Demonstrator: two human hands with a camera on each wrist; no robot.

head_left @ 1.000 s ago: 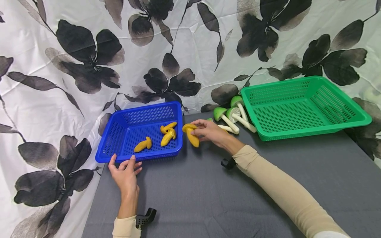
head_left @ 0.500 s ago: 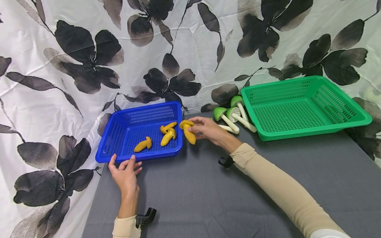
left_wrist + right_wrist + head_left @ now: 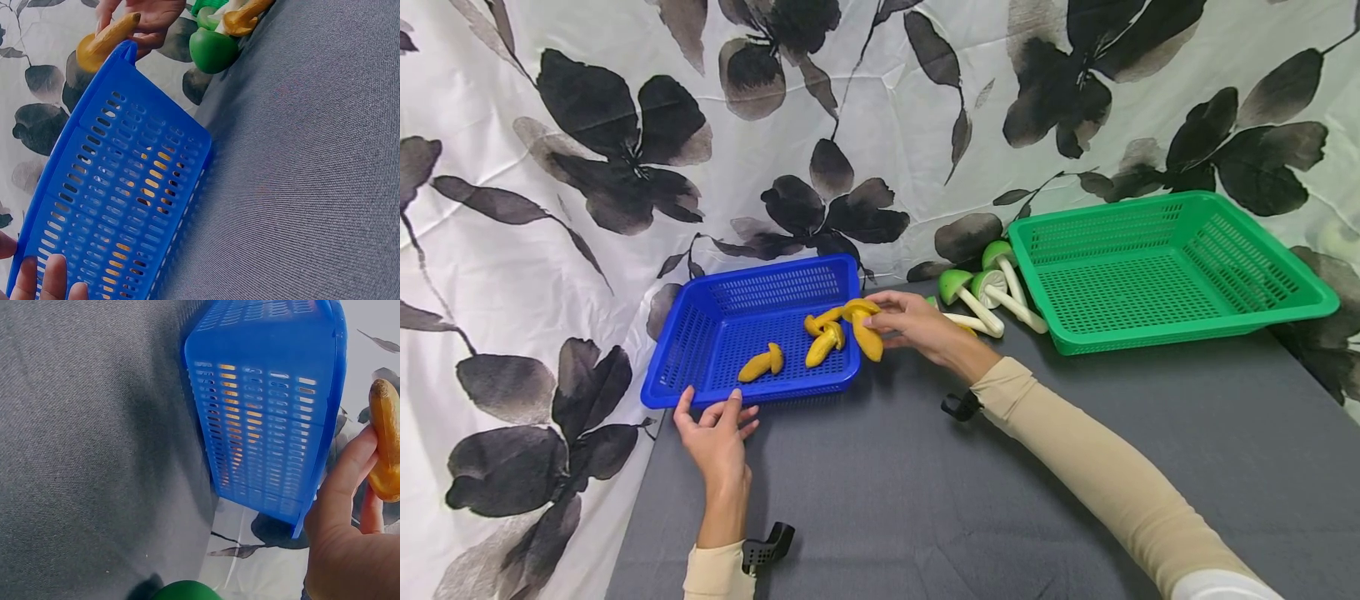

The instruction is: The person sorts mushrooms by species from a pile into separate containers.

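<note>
Right hand (image 3: 917, 327) pinches yellow plastic mushroom (image 3: 862, 327) over blue perforated basket (image 3: 700, 392) | left hand (image 3: 715, 433) relaxed, touching rim | three inside; green mushrooms (image 3: 981, 292) on table.

Two bare hands, long beige sleeves

Left hand (image 3: 718, 437) and right hand (image 3: 917, 325) wear nothing — each sleeve (image 3: 1090, 467) ends at the wrist, with a black clip-like mount (image 3: 765, 550) there.
</note>
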